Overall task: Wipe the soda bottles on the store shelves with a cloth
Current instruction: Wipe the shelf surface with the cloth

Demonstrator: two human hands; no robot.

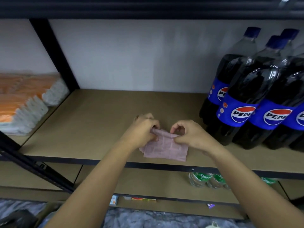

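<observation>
A folded pink cloth (164, 149) lies on the brown shelf board (98, 119), near its front edge. My left hand (142, 129) pinches the cloth's upper left corner. My right hand (189, 133) pinches the upper edge a little to the right, lifting that edge off the board. Several large Pepsi bottles (241, 96) with blue caps and blue labels stand upright at the right end of the same shelf, close to my right hand but not touching it.
A black upright post (54, 53) divides this bay from the left one, where orange and white packs (24, 102) are stacked. Green Sprite bottles (207, 179) stand on the shelf below. Small boxes (143, 199) sit on a lower shelf.
</observation>
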